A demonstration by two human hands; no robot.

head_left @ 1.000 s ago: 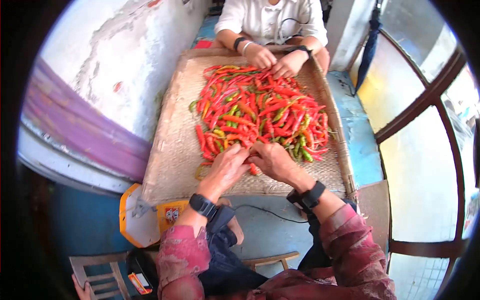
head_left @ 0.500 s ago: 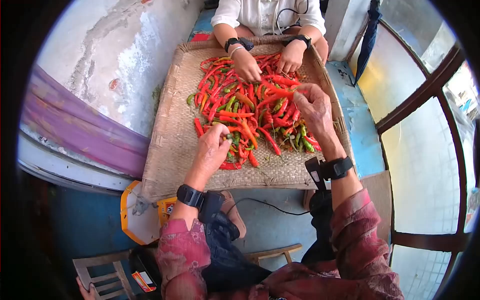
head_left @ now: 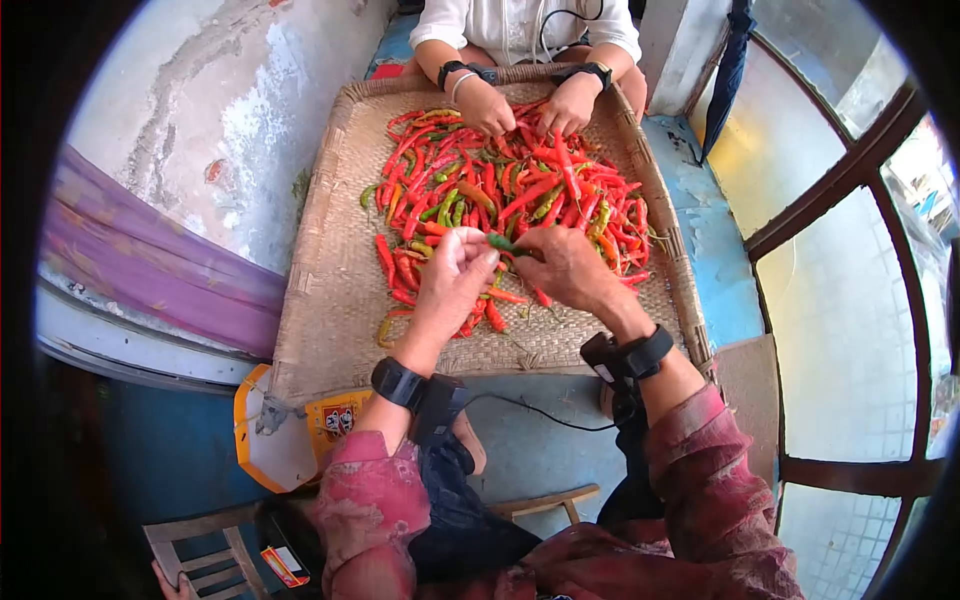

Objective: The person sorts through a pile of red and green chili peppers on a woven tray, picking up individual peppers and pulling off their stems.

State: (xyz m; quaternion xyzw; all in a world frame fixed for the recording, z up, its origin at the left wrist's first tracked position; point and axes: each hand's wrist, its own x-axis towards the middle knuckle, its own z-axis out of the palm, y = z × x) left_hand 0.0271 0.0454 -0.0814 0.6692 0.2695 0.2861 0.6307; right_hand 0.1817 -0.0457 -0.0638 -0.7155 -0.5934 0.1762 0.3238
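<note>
**Ana:** Fingertips of both hands meet over the near edge of the heap: the left hand (head_left: pixel 452 275) and the right hand (head_left: pixel 567 268) are pinched together on one small green chili (head_left: pixel 503 243), left fingers (head_left: pixel 478 252) closed on one end, right fingers on the other.

**Ben:** And that chili sits up in the air between the two hands, just above the red ones, not lying on the mat.

**Ana:** Right. Below them is a wide woven tray (head_left: pixel 335 300), flat, with a low plaited rim, propped between the two people.

**Ben:** What's in it?

**Ana:** A loose pile of chili peppers (head_left: pixel 520 190), mostly red, with some green and a few orange ones mixed through. The pile fills the middle and far half; the left strip of the tray is bare weave, with a couple of strays near the front.

**Ben:** Across the tray, a second person in a white top has both hands down in the far edge of the pile: one hand (head_left: pixel 487 108) and the other hand (head_left: pixel 568 106), close together. Whether they grip anything, can't tell.

**Ana:** The room: a peeling whitewashed wall (head_left: pixel 200 130) runs along the left with a purple band (head_left: pixel 140 265) low on it, blue floor (head_left: pixel 530 450) under the tray, and a dark-framed curved window (head_left: pixel 850 200) glowing on the right.

**Ben:** Black wrist straps on both of the wearer's arms, red patterned sleeves (head_left: pixel 700 450), and a yellow and white box (head_left: pixel 290 430) tucked under the tray's near left corner.
</note>
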